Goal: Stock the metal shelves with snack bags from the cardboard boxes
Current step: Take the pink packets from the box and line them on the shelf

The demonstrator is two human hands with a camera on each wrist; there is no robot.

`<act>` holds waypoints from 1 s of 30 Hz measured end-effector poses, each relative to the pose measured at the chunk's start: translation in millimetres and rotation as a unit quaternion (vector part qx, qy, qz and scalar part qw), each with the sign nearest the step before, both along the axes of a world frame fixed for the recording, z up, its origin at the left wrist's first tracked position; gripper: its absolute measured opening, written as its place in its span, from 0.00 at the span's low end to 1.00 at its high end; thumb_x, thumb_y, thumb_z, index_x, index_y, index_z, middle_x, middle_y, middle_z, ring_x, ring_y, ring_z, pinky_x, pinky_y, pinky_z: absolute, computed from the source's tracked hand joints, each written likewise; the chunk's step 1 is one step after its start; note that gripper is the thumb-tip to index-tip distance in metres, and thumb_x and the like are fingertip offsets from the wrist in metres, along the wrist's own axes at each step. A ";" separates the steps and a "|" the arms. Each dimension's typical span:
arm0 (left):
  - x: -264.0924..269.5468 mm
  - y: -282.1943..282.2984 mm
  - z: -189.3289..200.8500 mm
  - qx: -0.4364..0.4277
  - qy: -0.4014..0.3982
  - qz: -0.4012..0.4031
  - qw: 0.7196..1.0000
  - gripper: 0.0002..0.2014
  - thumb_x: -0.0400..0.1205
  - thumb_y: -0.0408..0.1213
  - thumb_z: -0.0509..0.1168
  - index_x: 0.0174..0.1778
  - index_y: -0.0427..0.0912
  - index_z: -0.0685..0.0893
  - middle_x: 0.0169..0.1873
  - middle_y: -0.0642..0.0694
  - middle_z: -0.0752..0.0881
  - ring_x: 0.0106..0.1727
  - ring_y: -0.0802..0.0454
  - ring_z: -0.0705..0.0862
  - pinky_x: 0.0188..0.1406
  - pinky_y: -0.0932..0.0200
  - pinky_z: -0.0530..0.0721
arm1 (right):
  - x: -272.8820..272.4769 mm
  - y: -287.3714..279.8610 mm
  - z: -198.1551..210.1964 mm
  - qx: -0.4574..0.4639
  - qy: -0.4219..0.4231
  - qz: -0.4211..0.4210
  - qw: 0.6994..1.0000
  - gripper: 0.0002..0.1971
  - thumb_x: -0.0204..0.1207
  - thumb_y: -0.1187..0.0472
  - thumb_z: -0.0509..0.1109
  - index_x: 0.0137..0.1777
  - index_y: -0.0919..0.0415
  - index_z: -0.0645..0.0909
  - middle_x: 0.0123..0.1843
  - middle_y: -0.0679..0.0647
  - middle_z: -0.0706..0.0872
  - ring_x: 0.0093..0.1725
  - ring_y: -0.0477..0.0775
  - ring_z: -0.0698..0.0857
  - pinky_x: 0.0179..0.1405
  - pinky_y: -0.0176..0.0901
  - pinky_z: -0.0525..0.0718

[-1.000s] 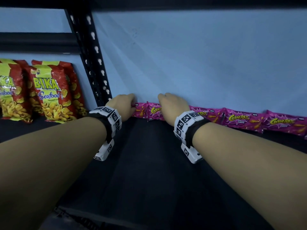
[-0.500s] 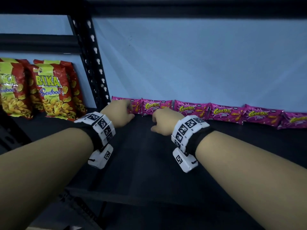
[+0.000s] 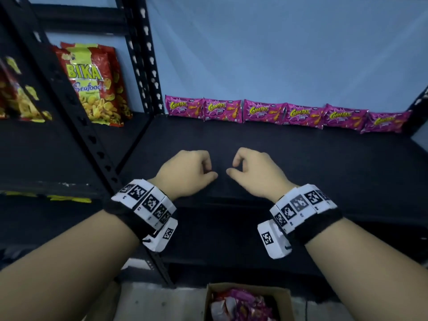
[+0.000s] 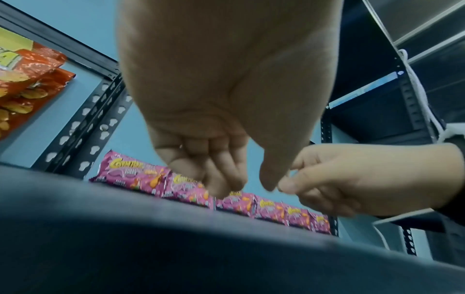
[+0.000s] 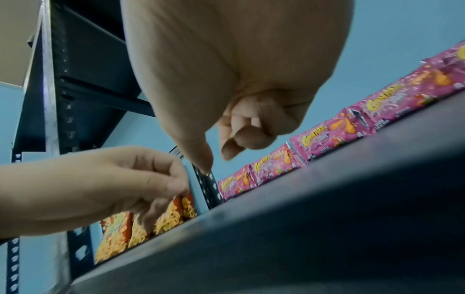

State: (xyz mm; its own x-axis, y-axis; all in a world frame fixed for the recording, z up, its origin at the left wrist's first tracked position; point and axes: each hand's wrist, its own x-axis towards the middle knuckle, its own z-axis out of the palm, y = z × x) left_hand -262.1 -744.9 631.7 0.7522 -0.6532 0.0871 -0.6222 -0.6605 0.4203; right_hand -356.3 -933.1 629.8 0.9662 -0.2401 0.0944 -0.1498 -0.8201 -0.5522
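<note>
The metal shelf [image 3: 289,163] carries a row of pink snack bags [image 3: 264,111] propped against the back wall so labels face out. More wait in the cardboard box [image 3: 245,302] below. Left hand [image 3: 185,174] and right hand [image 3: 257,174] hover loosely curled, holding nothing

- A pale blue wall [image 3: 278,54] rises beyond both hands.
- White wrist bands with black square markers [image 3: 148,202] sit just behind the hands.
- A pale floor [image 3: 162,302] lies below the hands.
- A white cord [image 4: 417,89] hangs to the right of the hands.
</note>
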 end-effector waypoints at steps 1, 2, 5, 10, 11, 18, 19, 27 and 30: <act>-16.9 2.8 -9.7 -0.040 -0.022 0.006 0.999 0.11 0.79 0.55 0.73 0.41 0.55 0.80 0.31 0.58 0.84 0.37 0.61 0.83 0.40 0.53 0.87 | -14.3 3.0 -9.7 0.011 -0.034 -0.004 0.999 0.10 0.79 0.45 0.74 0.44 0.46 0.77 0.30 0.47 0.83 0.33 0.45 0.83 0.36 0.51 0.85; -33.2 5.2 -20.1 -0.075 -0.040 0.007 0.996 0.11 0.80 0.54 0.72 0.41 0.55 0.79 0.28 0.58 0.83 0.35 0.61 0.82 0.37 0.54 0.84 | -29.2 4.8 -20.2 0.024 -0.070 -0.004 0.997 0.09 0.80 0.47 0.74 0.44 0.47 0.77 0.28 0.47 0.82 0.31 0.45 0.81 0.33 0.49 0.84; -82.7 11.1 -56.8 -0.125 -0.070 -0.005 0.990 0.11 0.81 0.53 0.70 0.39 0.54 0.78 0.25 0.58 0.79 0.30 0.62 0.79 0.30 0.55 0.80 | -77.7 1.9 -55.9 0.045 -0.150 0.036 0.987 0.10 0.81 0.54 0.74 0.41 0.50 0.77 0.23 0.47 0.77 0.25 0.49 0.79 0.29 0.48 0.81; -151.9 2.5 -149.8 -0.086 0.015 0.023 0.996 0.10 0.80 0.53 0.68 0.37 0.54 0.77 0.26 0.56 0.79 0.30 0.60 0.80 0.30 0.52 0.81 | -147.8 -34.2 -144.5 0.065 -0.083 0.102 0.989 0.11 0.81 0.57 0.74 0.39 0.51 0.77 0.21 0.46 0.74 0.23 0.51 0.77 0.26 0.50 0.80; -164.4 -2.0 -170.7 -0.072 0.045 0.037 0.996 0.10 0.80 0.52 0.69 0.37 0.54 0.77 0.26 0.56 0.80 0.30 0.60 0.80 0.31 0.53 0.82 | -160.6 -43.8 -165.3 0.075 -0.054 0.104 0.990 0.11 0.81 0.56 0.74 0.39 0.50 0.76 0.22 0.47 0.75 0.23 0.51 0.78 0.26 0.51 0.80; -244.7 -35.7 -310.6 0.076 0.205 0.089 0.972 0.09 0.78 0.46 0.71 0.36 0.51 0.79 0.28 0.53 0.83 0.32 0.57 0.81 0.32 0.57 0.76 | -247.3 -90.3 -318.4 0.116 0.152 0.024 0.981 0.11 0.80 0.55 0.74 0.37 0.49 0.77 0.23 0.43 0.80 0.22 0.48 0.76 0.26 0.48 0.77; -252.6 -38.0 -329.5 0.092 0.221 0.099 0.966 0.10 0.77 0.46 0.71 0.34 0.54 0.77 0.28 0.53 0.84 0.33 0.54 0.83 0.34 0.56 0.79 | -257.0 -93.5 -337.8 0.118 0.178 0.011 0.977 0.12 0.79 0.55 0.74 0.36 0.49 0.77 0.22 0.42 0.79 0.21 0.46 0.75 0.27 0.48 0.76; -265.0 -53.3 -478.2 0.155 0.294 0.157 0.930 0.12 0.71 0.62 0.61 0.35 0.57 0.79 0.31 0.52 0.86 0.37 0.48 0.87 0.39 0.52 0.88 | -292.6 -103.3 -498.9 0.181 0.362 -0.031 0.914 0.07 0.77 0.50 0.78 0.43 0.47 0.82 0.44 0.47 0.89 0.46 0.50 0.88 0.51 0.54 0.90; -261.4 -65.2 -537.2 0.131 0.322 0.167 0.922 0.09 0.78 0.56 0.68 0.39 0.56 0.79 0.35 0.54 0.87 0.39 0.50 0.86 0.37 0.58 0.81 | -285.0 -104.3 -562.8 0.175 0.390 -0.042 0.903 0.08 0.75 0.47 0.77 0.45 0.48 0.83 0.46 0.47 0.89 0.47 0.52 0.88 0.51 0.51 0.89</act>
State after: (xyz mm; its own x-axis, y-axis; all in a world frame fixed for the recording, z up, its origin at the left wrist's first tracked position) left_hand -523.4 -810.1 94.5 0.7555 -0.3106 -0.5768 -0.0424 -0.9018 0.4300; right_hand -641.3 -1037.4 67.0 0.6828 -0.1991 -0.7029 -0.6587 -0.5840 -0.4744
